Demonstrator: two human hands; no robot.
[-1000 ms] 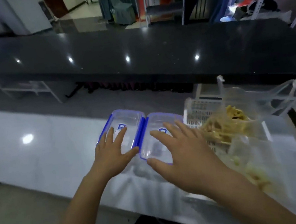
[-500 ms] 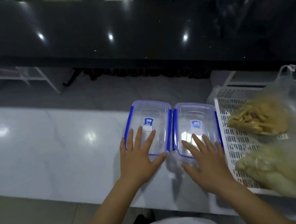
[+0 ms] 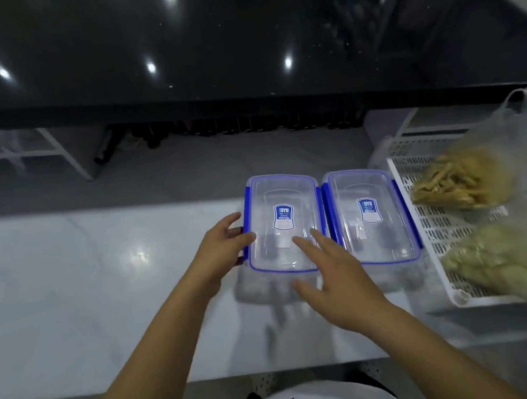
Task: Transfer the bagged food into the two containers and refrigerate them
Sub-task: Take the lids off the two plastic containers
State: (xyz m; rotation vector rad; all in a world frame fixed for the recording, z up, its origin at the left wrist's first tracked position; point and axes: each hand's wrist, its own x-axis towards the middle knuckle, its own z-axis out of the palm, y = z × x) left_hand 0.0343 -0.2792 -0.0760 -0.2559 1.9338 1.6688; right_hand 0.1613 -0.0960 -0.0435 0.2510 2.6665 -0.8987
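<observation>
Both hands have shifted leftward since the earlier frames: half a second ago each lay flat on its own container, and now both are at the left one.

From the head camera, the left hand (image 3: 224, 245) sits at the left edge of the left container (image 3: 282, 223), its fingers (image 3: 230, 220) curled against the blue side clip and its thumb over the lid's rim, so it grips that edge. The right hand (image 3: 335, 276) lies over the near right corner of the same container with straight, spread fingers (image 3: 320, 237) resting on the clear lid; it holds nothing.

The right container (image 3: 371, 217) stands just beside the left one, their long sides touching or nearly so. Both are clear boxes with blue-rimmed lids on, each lid bearing a blue label, and both stand on the pale glossy table (image 3: 85, 283).

To the right, touching or just beside the right container, lies a white perforated tray (image 3: 437, 229). On it rest two clear plastic bags: the far bag (image 3: 458, 179) holds yellowish strips of food, the near bag (image 3: 509, 261) holds paler, greenish pieces. What the food is exactly cannot be told.

Beyond the table runs a raised black counter (image 3: 206, 42) with light reflections on it.
</observation>
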